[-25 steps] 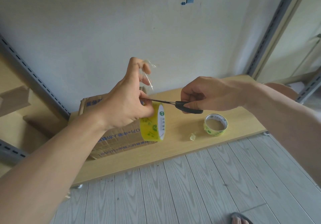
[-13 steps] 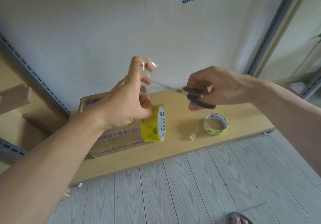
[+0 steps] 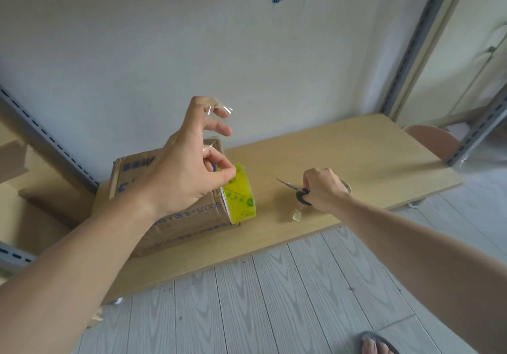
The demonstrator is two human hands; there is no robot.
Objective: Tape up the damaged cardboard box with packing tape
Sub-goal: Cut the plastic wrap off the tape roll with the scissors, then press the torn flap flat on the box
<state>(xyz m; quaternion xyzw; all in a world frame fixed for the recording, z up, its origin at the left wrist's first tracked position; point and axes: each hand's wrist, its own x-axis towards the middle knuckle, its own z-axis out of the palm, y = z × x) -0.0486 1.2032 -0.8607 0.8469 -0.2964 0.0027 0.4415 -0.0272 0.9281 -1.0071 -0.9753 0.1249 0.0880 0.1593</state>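
The left hand [image 3: 178, 172] is pinching the tape roll [image 3: 240, 194] with thumb and lower fingers and lifting a cut clear strip [image 3: 219, 108] on raised fingertips, probably to stop it self-sticking, while the right hand [image 3: 323, 189], fingers curled round the scissors [image 3: 295, 190], is holding them low at the bench [image 3: 356, 156] near the cardboard box [image 3: 175, 222] lying there.

Bench [image 3: 356, 161] against the wall [image 3: 164, 38], floor [image 3: 274, 298] before it. Box [image 3: 175, 224] on the bench's left end. Roll [image 3: 240, 194], held by the left hand [image 3: 183, 172], before the box's right end. To the right, the right hand [image 3: 323, 189] with scissors [image 3: 295, 189] low over the bench; second roll [image 3: 347, 185] behind this hand; scrap [image 3: 296, 214] just before the scissors.
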